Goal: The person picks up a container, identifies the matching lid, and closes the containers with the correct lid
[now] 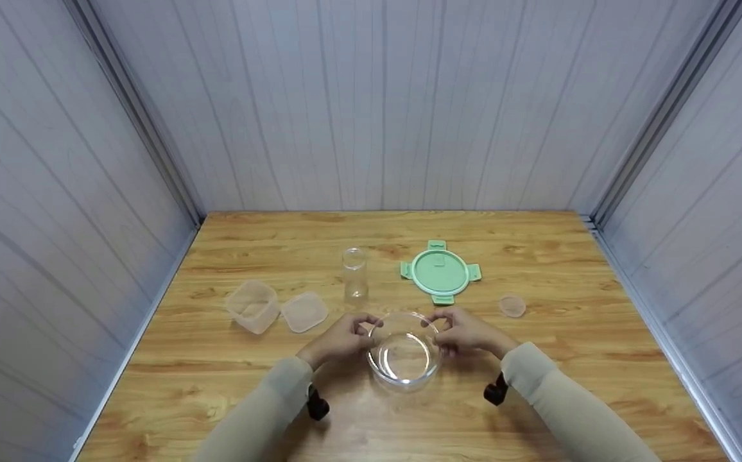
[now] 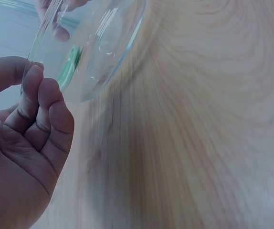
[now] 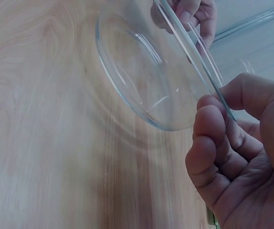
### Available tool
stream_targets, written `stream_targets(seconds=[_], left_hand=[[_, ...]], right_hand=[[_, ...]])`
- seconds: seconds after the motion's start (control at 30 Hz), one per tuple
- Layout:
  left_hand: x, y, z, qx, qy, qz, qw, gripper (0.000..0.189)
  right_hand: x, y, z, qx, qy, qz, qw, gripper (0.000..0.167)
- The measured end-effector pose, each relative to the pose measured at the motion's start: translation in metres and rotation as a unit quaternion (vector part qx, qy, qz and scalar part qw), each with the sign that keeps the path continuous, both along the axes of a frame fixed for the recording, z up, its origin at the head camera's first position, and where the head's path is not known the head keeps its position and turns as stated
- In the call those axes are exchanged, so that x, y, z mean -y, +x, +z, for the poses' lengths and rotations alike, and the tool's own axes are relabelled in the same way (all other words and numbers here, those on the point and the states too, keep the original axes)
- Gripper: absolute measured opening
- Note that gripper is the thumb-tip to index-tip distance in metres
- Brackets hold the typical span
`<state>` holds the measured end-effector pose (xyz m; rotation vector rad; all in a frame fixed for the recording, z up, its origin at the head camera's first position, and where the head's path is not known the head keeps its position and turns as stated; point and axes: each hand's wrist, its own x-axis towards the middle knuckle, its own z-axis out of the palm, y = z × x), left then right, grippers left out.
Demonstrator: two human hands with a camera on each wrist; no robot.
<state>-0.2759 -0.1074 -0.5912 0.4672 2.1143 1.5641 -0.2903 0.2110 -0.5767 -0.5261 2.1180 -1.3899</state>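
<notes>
A round clear glass bowl (image 1: 404,362) is between my two hands, close over the wooden table. My left hand (image 1: 343,337) pinches its left rim between thumb and fingers. On the opposite side, my right hand (image 1: 467,332) grips the rim the same way. The left wrist view shows the left fingertips (image 2: 34,76) at the glass edge, the other fingers curled below. In the right wrist view the bowl (image 3: 137,76) stands tilted to the camera, with the right thumb and fingers on its edge. Beyond the bowl lies a round green lid (image 1: 440,273) with clip tabs.
Left of the hands are a translucent square container (image 1: 253,308) and a square lid (image 1: 305,312). A clear glass cylinder (image 1: 355,276) stands behind the left hand. A small round translucent lid (image 1: 512,306) lies to the right. Pale panel walls (image 1: 377,115) enclose the table (image 1: 249,410).
</notes>
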Motion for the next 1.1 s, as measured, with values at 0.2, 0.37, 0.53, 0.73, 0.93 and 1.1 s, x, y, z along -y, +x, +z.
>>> stream_targets(seconds=[0.2,0.37,0.53,0.73,0.93,1.1], left_hand=[[0.001,-0.001,-0.002,0.009,-0.001,0.004,1.0000,0.042],[0.003,-0.002,-0.004,0.002,0.007,0.000,1.0000,0.047],[0.003,-0.001,-0.005,0.007,0.012,0.002,0.9999,0.047],[0.002,-0.001,-0.006,-0.007,0.010,0.007,0.9999,0.043],[0.000,-0.002,-0.008,-0.063,0.001,0.024,0.9977,0.035],[-0.005,-0.005,-0.011,-0.048,0.010,0.020,0.9986,0.041]], right_hand=[[0.001,-0.001,-0.004,-0.001,-0.003,0.004,1.0000,0.044],[0.003,-0.002,-0.003,-0.009,-0.005,0.008,0.9999,0.042],[0.003,-0.002,-0.003,-0.005,-0.004,0.009,0.9999,0.043],[0.002,-0.002,-0.004,0.008,0.003,0.003,1.0000,0.045],[0.003,-0.001,-0.003,0.015,0.014,-0.006,0.9998,0.042],[0.003,0.001,-0.004,0.019,0.015,-0.013,0.9996,0.041]])
